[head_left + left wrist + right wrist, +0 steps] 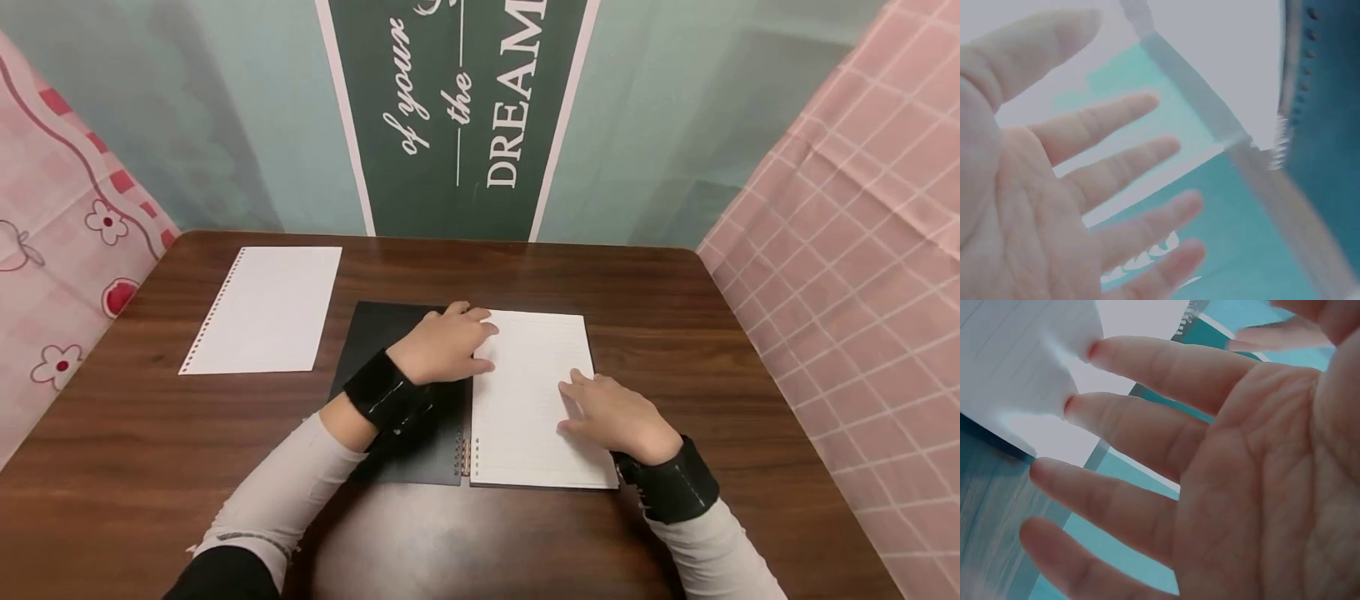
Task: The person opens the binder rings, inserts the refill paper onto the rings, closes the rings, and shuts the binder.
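Note:
A loose-leaf binder lies open on the table, its black cover (408, 450) to the left and lined white pages (525, 400) to the right. Metal rings (466, 458) show at the lower spine; the upper spine is hidden. My left hand (447, 343) is over the upper spine, its fingers spread and reaching to the page's left edge. In the left wrist view the left palm (1041, 206) holds nothing. My right hand (622, 417) lies at the page's right side. Seen from the right wrist, straight fingertips (1075, 407) touch the lined paper (1016, 356).
A loose white sheet (262, 308) with punched holes down its left side lies at the table's back left. The brown wooden table (637, 292) ends at a cloth backdrop (652, 125), with pink cloth (847, 275) along the right.

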`<act>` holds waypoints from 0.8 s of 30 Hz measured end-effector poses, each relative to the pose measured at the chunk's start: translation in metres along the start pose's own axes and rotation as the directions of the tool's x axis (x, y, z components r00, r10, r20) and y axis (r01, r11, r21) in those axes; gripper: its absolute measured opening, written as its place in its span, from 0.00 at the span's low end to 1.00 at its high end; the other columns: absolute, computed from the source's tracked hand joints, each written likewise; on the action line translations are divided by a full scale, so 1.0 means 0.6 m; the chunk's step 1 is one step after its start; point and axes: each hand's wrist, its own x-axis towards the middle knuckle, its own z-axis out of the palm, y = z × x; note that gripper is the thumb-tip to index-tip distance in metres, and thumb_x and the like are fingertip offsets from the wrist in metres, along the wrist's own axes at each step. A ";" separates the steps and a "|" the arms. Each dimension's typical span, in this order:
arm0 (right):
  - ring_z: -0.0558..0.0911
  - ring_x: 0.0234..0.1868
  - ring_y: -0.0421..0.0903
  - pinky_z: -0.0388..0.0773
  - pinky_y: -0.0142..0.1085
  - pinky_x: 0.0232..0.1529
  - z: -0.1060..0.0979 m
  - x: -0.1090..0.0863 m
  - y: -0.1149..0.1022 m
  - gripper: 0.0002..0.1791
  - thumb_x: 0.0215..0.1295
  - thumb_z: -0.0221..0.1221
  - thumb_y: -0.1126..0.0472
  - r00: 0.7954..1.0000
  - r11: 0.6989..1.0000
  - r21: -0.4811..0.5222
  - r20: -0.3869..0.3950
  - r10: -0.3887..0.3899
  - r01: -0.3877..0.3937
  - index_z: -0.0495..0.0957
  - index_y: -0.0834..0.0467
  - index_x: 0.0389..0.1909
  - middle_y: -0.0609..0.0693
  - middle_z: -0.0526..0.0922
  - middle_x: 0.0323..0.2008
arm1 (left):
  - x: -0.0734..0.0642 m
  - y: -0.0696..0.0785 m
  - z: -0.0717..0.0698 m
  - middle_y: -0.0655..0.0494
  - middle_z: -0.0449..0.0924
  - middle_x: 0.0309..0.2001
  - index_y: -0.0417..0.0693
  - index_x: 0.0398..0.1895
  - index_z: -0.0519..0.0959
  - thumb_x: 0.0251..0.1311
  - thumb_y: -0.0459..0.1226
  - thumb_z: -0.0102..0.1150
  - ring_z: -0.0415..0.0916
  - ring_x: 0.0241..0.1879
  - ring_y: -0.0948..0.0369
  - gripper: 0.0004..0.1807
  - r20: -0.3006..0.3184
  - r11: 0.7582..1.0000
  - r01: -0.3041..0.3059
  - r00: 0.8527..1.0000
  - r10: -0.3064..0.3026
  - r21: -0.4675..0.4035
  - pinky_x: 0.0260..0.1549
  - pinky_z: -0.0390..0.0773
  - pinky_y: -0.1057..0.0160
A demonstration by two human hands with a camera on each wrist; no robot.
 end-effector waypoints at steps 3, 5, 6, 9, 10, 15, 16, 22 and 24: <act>0.66 0.70 0.69 0.71 0.64 0.58 0.000 0.002 0.003 0.33 0.64 0.64 0.50 1.000 1.000 -0.012 -0.005 0.008 -0.008 0.71 0.61 0.67 0.68 0.67 0.70 | -0.027 0.015 -0.004 0.51 0.77 0.63 0.49 0.62 0.78 0.65 0.47 0.61 0.71 0.64 0.48 0.24 -0.053 0.996 -0.087 0.995 0.089 0.029 0.52 0.78 0.46; 0.65 0.71 0.69 0.71 0.64 0.59 0.000 0.005 0.005 0.34 0.65 0.63 0.50 1.000 1.000 -0.017 -0.008 0.006 -0.006 0.71 0.62 0.67 0.68 0.66 0.70 | -0.045 0.022 -0.002 0.53 0.81 0.58 0.49 0.59 0.80 0.65 0.46 0.62 0.75 0.60 0.51 0.22 -0.076 0.990 -0.134 0.988 0.137 0.039 0.46 0.81 0.50; 0.64 0.71 0.69 0.70 0.64 0.59 -0.001 0.006 0.006 0.34 0.65 0.63 0.50 1.000 1.000 -0.019 -0.009 0.004 -0.004 0.71 0.63 0.67 0.68 0.66 0.70 | -0.052 0.024 0.000 0.54 0.83 0.56 0.50 0.58 0.81 0.65 0.45 0.62 0.76 0.58 0.53 0.20 -0.087 0.987 -0.154 0.984 0.157 0.043 0.45 0.81 0.52; 0.64 0.72 0.68 0.69 0.63 0.61 -0.001 0.009 0.006 0.34 0.66 0.63 0.50 1.000 1.000 -0.022 -0.010 0.002 -0.002 0.70 0.64 0.67 0.69 0.66 0.70 | -0.072 0.029 0.012 0.56 0.85 0.51 0.50 0.54 0.83 0.64 0.42 0.63 0.78 0.53 0.56 0.16 -0.117 0.979 -0.199 0.972 0.204 0.049 0.41 0.82 0.56; 0.64 0.72 0.67 0.69 0.62 0.62 -0.001 0.009 0.006 0.34 0.66 0.62 0.50 1.000 1.000 -0.019 -0.007 0.003 -0.003 0.70 0.65 0.67 0.70 0.65 0.70 | -0.077 0.030 0.017 0.57 0.86 0.48 0.50 0.52 0.84 0.63 0.41 0.64 0.79 0.52 0.56 0.15 -0.125 0.976 -0.210 0.969 0.215 0.055 0.39 0.82 0.57; 0.66 0.71 0.65 0.68 0.59 0.65 0.003 0.009 0.005 0.34 0.67 0.61 0.51 1.000 1.000 -0.013 0.010 -0.006 0.006 0.68 0.66 0.68 0.70 0.64 0.70 | -0.093 0.033 0.045 0.59 0.84 0.41 0.52 0.45 0.85 0.60 0.40 0.66 0.79 0.45 0.59 0.11 -0.108 0.970 -0.230 0.965 0.238 0.084 0.31 0.78 0.62; 0.66 0.71 0.65 0.67 0.58 0.65 0.004 0.010 0.004 0.34 0.67 0.61 0.51 1.000 1.000 -0.014 0.015 -0.011 0.012 0.68 0.66 0.68 0.71 0.64 0.70 | -0.095 0.033 0.051 0.60 0.84 0.40 0.52 0.45 0.85 0.59 0.41 0.67 0.78 0.44 0.59 0.11 -0.095 0.969 -0.230 0.966 0.239 0.094 0.29 0.76 0.63; 0.64 0.72 0.67 0.68 0.61 0.64 0.007 0.013 0.003 0.37 0.65 0.63 0.50 0.999 0.999 -0.034 0.039 -0.014 0.016 0.67 0.66 0.69 0.70 0.62 0.71 | -0.098 0.047 0.078 0.65 0.78 0.32 0.57 0.38 0.84 0.51 0.53 0.72 0.68 0.34 0.62 0.16 -0.018 0.956 -0.247 0.967 0.253 0.161 0.22 0.64 0.65; 0.63 0.72 0.68 0.69 0.64 0.61 0.010 0.013 0.002 0.42 0.62 0.65 0.46 0.999 0.998 -0.057 0.039 0.014 -0.012 0.66 0.66 0.70 0.71 0.61 0.72 | -0.098 0.053 0.085 0.65 0.76 0.29 0.57 0.35 0.83 0.49 0.55 0.73 0.66 0.33 0.63 0.17 -0.014 0.947 -0.253 0.965 0.261 0.200 0.21 0.62 0.66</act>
